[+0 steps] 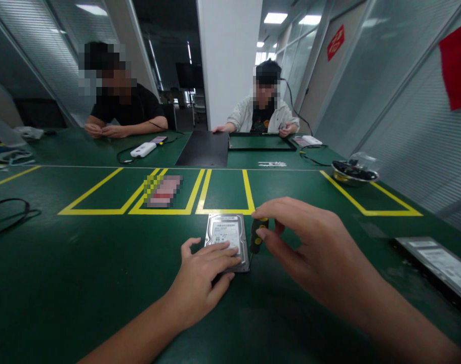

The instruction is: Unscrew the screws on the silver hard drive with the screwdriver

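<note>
— What can't you make out?
— The left hand point(203, 275) hides the hard drive's point(227, 237) near corner; the right hand point(309, 242) covers most of the screwdriver point(257, 237).
— Anything cut off?
— A second drive point(435, 265), at the right edge.

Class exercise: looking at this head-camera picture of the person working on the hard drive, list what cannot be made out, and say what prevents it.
1. Screwdriver: tip hidden behind the hard drive edge and right hand.
2. Hard drive label: print too small.
3. Near end of the drive: covered by the left hand.
4. Flat device: cut off by the right edge.
5. Metal bowl: contents too small, under clear plastic.
</note>
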`<state>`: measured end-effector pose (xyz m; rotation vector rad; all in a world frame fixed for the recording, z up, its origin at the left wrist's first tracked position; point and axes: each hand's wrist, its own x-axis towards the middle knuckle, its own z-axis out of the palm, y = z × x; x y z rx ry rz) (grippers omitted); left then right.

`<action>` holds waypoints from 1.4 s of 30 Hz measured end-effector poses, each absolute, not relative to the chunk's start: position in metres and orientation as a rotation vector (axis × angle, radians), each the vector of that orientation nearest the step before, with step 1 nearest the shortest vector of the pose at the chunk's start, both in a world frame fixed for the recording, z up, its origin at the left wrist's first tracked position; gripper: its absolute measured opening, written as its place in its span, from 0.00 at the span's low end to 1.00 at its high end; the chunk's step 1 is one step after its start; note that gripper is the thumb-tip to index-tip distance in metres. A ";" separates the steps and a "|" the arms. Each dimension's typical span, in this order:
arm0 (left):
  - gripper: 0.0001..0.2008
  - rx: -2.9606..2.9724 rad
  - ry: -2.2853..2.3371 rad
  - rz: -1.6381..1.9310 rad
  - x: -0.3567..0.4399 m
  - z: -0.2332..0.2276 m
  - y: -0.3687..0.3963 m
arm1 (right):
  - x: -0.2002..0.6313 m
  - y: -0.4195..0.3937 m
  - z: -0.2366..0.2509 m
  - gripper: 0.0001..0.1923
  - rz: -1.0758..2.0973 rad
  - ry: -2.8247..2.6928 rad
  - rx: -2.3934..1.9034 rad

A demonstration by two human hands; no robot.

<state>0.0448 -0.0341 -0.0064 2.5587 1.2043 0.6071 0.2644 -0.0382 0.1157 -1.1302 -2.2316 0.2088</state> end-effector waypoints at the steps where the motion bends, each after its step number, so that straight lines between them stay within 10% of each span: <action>1: 0.16 2.560 1.203 0.607 0.045 -0.006 -0.034 | 0.264 -0.038 0.116 0.09 0.197 -2.234 -1.137; 27: 0.17 2.542 1.201 0.655 0.045 -0.007 -0.035 | 0.259 -0.026 0.096 0.07 -0.488 -2.371 -1.803; 42: 0.16 2.543 1.200 0.655 0.044 -0.013 -0.034 | 0.250 -0.024 0.061 0.17 -0.127 -2.761 -2.025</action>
